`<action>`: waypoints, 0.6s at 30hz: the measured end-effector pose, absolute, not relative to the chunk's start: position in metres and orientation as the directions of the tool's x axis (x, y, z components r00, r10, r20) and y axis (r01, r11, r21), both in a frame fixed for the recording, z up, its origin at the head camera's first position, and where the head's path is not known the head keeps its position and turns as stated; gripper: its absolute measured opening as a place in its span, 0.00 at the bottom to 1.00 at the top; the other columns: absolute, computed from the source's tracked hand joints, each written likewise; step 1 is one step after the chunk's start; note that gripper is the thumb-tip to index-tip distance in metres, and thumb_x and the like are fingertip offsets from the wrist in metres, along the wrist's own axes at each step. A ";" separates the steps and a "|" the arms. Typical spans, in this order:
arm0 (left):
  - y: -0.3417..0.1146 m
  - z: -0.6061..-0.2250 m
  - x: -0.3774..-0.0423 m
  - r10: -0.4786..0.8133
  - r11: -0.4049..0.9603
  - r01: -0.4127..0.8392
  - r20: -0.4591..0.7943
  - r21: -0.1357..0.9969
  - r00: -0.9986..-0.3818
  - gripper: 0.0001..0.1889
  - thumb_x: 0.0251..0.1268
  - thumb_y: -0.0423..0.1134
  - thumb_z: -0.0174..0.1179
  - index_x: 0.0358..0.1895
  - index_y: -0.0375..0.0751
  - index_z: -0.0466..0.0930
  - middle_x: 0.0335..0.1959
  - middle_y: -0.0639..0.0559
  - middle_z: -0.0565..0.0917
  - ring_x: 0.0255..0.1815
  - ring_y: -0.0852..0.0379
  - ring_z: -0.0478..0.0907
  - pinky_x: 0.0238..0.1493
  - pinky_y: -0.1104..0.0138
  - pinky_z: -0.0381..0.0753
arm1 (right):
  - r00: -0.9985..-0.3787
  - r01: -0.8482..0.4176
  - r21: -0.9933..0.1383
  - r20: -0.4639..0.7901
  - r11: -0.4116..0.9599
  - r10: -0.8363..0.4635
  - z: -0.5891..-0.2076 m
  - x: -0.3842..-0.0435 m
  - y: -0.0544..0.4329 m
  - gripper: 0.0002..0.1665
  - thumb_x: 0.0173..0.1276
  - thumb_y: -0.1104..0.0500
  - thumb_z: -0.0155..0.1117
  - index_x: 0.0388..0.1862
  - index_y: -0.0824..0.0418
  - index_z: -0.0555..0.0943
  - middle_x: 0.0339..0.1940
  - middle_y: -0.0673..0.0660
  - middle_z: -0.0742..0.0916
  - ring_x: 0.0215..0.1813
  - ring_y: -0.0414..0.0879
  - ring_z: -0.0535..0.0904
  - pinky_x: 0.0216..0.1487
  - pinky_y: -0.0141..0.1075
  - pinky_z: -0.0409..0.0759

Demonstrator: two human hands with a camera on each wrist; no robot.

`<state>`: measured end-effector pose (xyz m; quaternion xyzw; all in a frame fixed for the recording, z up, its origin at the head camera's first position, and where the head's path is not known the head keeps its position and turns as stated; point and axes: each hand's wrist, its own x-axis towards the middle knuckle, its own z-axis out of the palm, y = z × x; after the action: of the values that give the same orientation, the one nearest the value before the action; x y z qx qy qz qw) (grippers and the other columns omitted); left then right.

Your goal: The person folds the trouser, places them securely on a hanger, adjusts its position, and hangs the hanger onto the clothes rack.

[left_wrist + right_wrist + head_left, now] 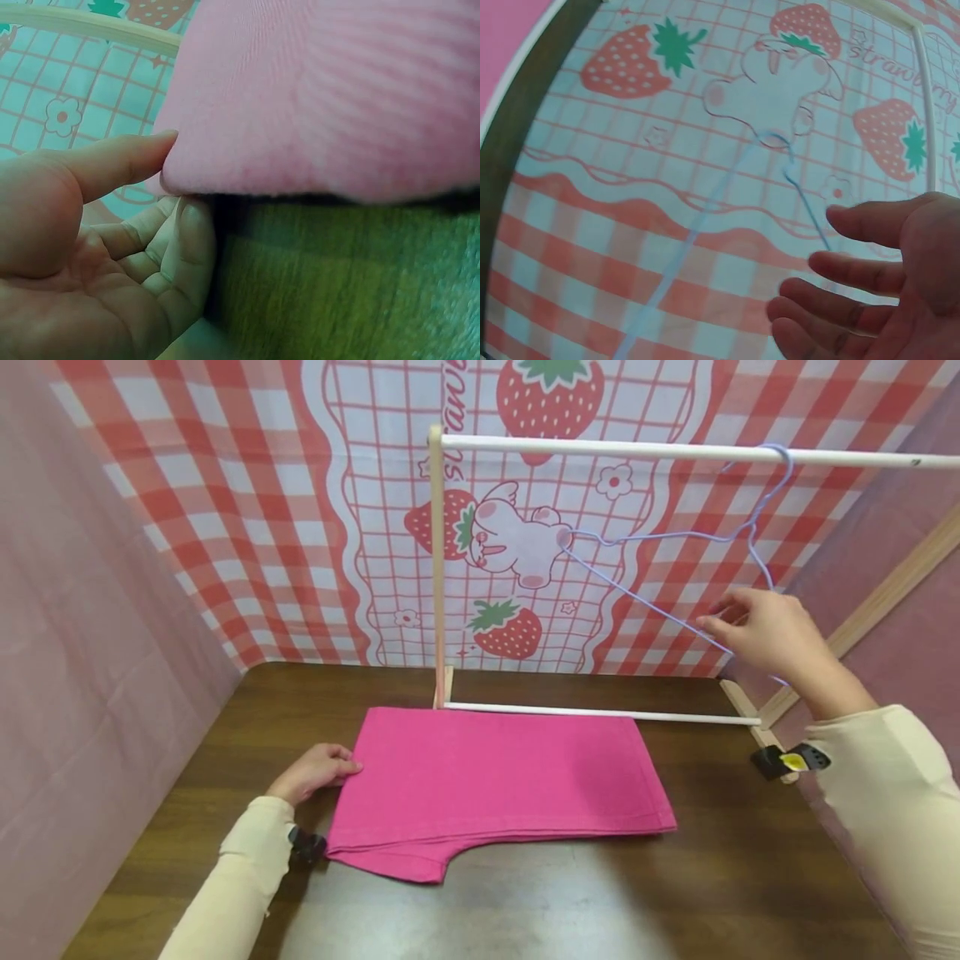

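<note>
Pink shorts [495, 768], folded in half lengthwise, lie flat on the wooden table. At their left end my left hand [318, 770] pinches the edge; in the left wrist view the thumb [131, 161] is on top and curled fingers sit beneath the cloth [300, 97]. A lilac wire hanger [660, 537] hangs by its hook from the white rail of a rack. My right hand [772, 631] is beside the hanger's right side, hiding part of it. In the right wrist view its fingers are spread apart, with nothing between them, near the hanger wire [697, 232].
The rack has a white top rail [600, 447], a wooden left post [438, 568] and a low white bar [570, 712] just behind the shorts. A strawberry-print checked cloth [262, 527] covers the back. Pink curtains [90, 635] stand at both sides of the table [555, 902].
</note>
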<state>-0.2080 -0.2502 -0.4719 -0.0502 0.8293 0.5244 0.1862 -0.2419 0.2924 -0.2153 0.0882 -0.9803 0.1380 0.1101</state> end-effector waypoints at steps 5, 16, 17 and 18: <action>-0.251 -0.474 -0.206 0.114 0.434 -0.276 -0.356 0.858 -0.927 0.16 0.65 0.34 0.60 0.47 0.22 0.72 0.36 0.46 0.80 0.33 0.63 0.79 0.39 0.70 0.82 | -0.949 -0.142 -0.285 0.310 0.948 -0.049 -0.191 -0.247 0.292 0.28 0.73 0.46 0.54 0.56 0.69 0.74 0.50 0.75 0.82 0.51 0.68 0.77 0.40 0.53 0.71; -0.251 -0.471 -0.207 0.098 0.452 -0.276 -0.355 0.848 -0.930 0.17 0.65 0.35 0.61 0.48 0.22 0.73 0.37 0.45 0.80 0.33 0.61 0.77 0.38 0.69 0.81 | -0.952 -0.049 -0.284 0.303 0.958 0.041 -0.156 -0.269 0.298 0.36 0.72 0.46 0.53 0.66 0.72 0.67 0.56 0.77 0.78 0.56 0.71 0.71 0.48 0.58 0.67; -0.251 -0.471 -0.207 0.101 0.455 -0.272 -0.353 0.848 -0.930 0.17 0.65 0.35 0.61 0.48 0.22 0.72 0.37 0.45 0.80 0.33 0.61 0.77 0.38 0.69 0.81 | -0.955 -0.043 -0.278 0.294 0.959 0.043 -0.154 -0.271 0.298 0.36 0.72 0.45 0.53 0.65 0.73 0.67 0.57 0.78 0.78 0.57 0.72 0.71 0.49 0.59 0.67; -0.251 -0.472 -0.208 0.099 0.450 -0.275 -0.353 0.850 -0.930 0.17 0.65 0.35 0.61 0.48 0.22 0.72 0.37 0.45 0.80 0.33 0.61 0.77 0.38 0.69 0.81 | -0.957 -0.040 -0.270 0.286 0.962 0.040 -0.152 -0.274 0.299 0.37 0.72 0.45 0.53 0.65 0.74 0.67 0.56 0.78 0.78 0.56 0.72 0.71 0.48 0.58 0.67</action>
<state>-0.2076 -0.2508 -0.4719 -0.0528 0.8325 0.5216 0.1792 -0.2741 0.2992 -0.1521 0.0001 -0.9797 0.1377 0.1460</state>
